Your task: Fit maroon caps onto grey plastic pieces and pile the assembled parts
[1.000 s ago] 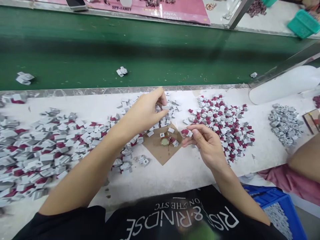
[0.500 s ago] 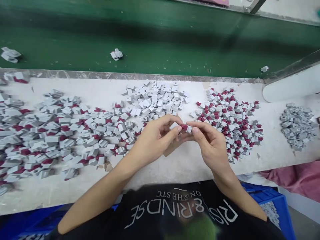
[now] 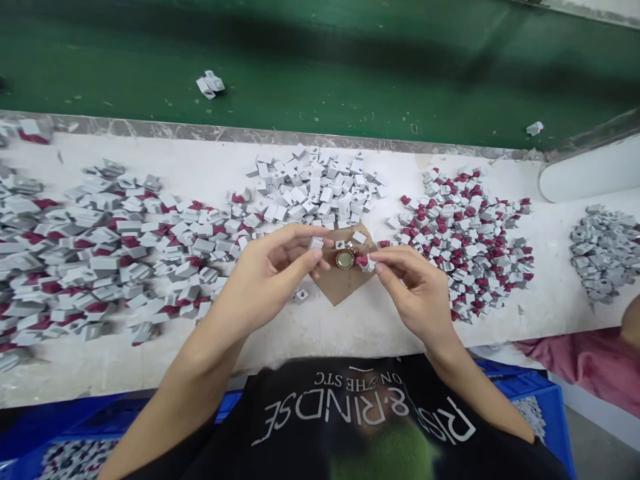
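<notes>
A small, light-grey, box-shaped plastic block (image 3: 315, 244) is sitting between the thumb and fingers of the left hand (image 3: 267, 277), which is pinching it above the left part of a tan, square, flat card (image 3: 336, 292). A small two-tone piece, dark red at one end and pale grey at the other (image 3: 366, 263), is being gripped by the right hand (image 3: 419, 287) between thumb and index finger — its red end is pointing left, toward the other hand. The two held parts are staying apart, with a round, shallow dish with an ornate rim (image 3: 345, 259) lying between them on the card. A loose pale-grey block (image 3: 359, 237) is resting on the card just beyond the dish.

Beyond the card, a heap of light-grey blocks (image 3: 313, 190) is spreading over the white worktop (image 3: 300, 347). To the right, a mixed heap of dark-red and pale-grey pieces (image 3: 463, 233) is lying near the right hand; a broader heap of grey and dark-red pieces (image 3: 110, 247) is covering the left side. Farther right, a pile of darker grey parts (image 3: 603, 250) is lying near a white, rounded cylinder (image 3: 593, 170).

Along the far side, a long green belt-like surface (image 3: 320, 73) is carrying a few scattered pieces — one small cluster (image 3: 210, 85) is lying left of centre.
</notes>
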Action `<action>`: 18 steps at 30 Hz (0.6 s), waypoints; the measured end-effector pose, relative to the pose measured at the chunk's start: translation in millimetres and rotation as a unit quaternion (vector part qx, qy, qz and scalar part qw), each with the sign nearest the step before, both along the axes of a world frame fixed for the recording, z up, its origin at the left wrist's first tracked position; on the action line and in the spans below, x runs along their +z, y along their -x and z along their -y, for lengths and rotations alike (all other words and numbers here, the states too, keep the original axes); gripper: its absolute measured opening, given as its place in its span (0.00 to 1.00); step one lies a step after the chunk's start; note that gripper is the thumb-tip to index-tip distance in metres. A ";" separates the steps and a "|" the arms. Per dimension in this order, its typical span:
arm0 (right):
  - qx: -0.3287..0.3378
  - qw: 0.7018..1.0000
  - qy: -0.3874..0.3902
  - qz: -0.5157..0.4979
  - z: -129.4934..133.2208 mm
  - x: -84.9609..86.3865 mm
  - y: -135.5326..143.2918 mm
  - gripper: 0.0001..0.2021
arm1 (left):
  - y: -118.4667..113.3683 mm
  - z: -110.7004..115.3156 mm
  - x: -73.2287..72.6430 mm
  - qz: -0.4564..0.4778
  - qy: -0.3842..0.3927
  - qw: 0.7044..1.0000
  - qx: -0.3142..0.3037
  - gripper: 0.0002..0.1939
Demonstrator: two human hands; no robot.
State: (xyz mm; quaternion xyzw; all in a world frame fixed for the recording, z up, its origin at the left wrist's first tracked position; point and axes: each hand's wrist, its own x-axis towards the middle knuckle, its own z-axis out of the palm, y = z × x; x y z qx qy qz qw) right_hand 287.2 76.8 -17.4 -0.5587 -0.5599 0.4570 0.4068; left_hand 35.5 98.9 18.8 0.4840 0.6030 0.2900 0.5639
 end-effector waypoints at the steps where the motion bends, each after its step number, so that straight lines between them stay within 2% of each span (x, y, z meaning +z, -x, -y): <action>1: 0.007 1.000 -0.006 0.007 0.8 0.7 0.2 0.08 | 0.4 0.5 -0.7 0.013 0.002 1.000 0.010 0.14; 5: 0.014 0.999 -0.037 0.029 1.2 0.8 2.8 0.11 | -4.2 2.9 -6.8 0.058 0.014 0.998 0.033 0.15; 13: 0.027 0.997 -0.050 0.049 0.3 -6.7 6.7 0.11 | -6.9 6.2 -16.1 0.039 -0.008 0.999 0.026 0.11; 18: 0.035 0.996 -0.068 0.054 -1.1 -6.1 6.8 0.12 | -9.7 3.1 -20.4 0.078 -0.021 0.996 0.048 0.12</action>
